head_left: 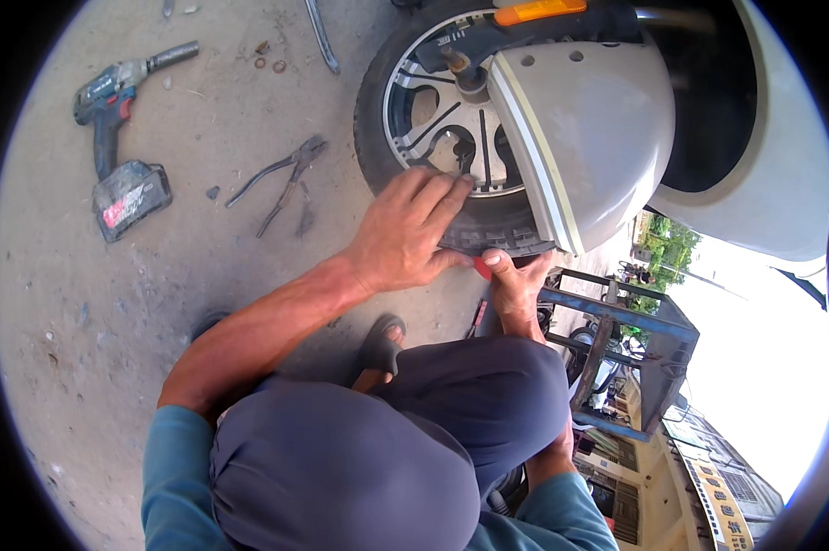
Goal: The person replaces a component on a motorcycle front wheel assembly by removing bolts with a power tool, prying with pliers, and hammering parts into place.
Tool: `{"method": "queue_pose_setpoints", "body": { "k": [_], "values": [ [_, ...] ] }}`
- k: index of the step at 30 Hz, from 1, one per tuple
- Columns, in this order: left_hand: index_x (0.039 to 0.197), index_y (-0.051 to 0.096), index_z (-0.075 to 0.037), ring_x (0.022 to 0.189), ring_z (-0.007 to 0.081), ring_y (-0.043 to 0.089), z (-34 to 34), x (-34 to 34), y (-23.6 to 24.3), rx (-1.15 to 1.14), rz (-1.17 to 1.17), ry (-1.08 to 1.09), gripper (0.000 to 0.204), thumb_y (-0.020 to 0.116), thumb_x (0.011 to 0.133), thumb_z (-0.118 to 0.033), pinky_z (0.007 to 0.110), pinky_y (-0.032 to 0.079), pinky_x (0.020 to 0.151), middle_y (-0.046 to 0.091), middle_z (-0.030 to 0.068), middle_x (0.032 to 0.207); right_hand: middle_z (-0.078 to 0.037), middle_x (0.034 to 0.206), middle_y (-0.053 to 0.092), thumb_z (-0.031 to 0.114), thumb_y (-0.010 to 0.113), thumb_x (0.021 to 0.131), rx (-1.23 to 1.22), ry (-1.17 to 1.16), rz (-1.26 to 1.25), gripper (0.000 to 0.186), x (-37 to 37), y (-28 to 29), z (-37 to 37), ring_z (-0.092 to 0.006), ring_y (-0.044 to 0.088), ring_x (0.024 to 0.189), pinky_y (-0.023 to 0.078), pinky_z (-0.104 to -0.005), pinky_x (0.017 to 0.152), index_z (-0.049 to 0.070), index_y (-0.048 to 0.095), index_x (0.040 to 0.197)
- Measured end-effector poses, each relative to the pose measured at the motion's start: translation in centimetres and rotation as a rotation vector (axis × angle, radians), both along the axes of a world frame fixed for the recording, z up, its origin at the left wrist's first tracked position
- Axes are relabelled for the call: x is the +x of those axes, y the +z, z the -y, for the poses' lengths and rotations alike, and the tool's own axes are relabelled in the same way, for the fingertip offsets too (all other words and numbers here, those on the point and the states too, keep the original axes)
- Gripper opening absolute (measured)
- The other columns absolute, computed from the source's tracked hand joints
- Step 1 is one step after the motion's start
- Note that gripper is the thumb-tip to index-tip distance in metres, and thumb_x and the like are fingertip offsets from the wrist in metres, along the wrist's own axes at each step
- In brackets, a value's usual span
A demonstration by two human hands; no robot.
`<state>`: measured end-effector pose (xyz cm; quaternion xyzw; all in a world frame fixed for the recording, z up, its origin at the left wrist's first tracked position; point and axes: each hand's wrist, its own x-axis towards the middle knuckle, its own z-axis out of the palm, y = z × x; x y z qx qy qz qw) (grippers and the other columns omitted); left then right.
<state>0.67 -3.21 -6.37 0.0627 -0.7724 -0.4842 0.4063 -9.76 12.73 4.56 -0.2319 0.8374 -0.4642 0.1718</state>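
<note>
A black tire (492, 234) on a silver spoked wheel (447, 115) stands in front of me, partly under a glossy grey fender (598, 138) with pale stripes. My left hand (410, 225) wraps round the near part of the tire, its fingers over the sidewall by the rim and its thumb on the tread side. Close beside it, my right hand (518, 289) is closed at the tread below the fender's edge, thumb up. A small red piece (483, 267) shows between the two thumbs, mostly hidden; its kind cannot be made out.
On the concrete at left lie a cordless impact wrench (112, 115) with its battery (132, 197), pliers (281, 179) and a curved metal bar (323, 37). Two small rings (269, 65) lie nearby. A red-handled tool (477, 317) rests near my sandal (380, 344). A blue metal frame (616, 317) stands at right.
</note>
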Motion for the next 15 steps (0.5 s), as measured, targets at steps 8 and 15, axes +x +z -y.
{"method": "queue_pose_setpoints", "body": {
  "k": [8, 15],
  "values": [
    [0.144, 0.050, -0.002, 0.124, 0.0354, 0.054, 0.8, 1.0, -0.8, 0.090, 0.039, -0.018, 0.095, 0.092, 0.064, -0.031, 0.047, 0.044, 0.111, 0.055, 0.0134, 0.134, -0.013, 0.133, 0.056, 0.040, 0.102, 0.062, -0.163, -0.005, -0.017, 0.111, -1.3, -1.4, -1.4, -0.0230, 0.056, 0.120, 0.046, -0.0376, 0.104, -0.005, 0.042, 0.143],
    [0.148, 0.048, -0.007, 0.138, 0.0319, 0.049, 1.2, 1.5, -3.0, -0.038, 0.151, 0.020, 0.101, 0.094, 0.061, -0.029, 0.050, 0.035, 0.123, 0.053, 0.0122, 0.145, -0.012, 0.132, 0.059, 0.033, 0.102, 0.062, -0.019, 0.092, -0.047, 0.107, -1.6, -1.4, -2.3, -0.0229, 0.055, 0.123, 0.044, -0.0381, 0.107, -0.006, 0.045, 0.142]
  ]
}}
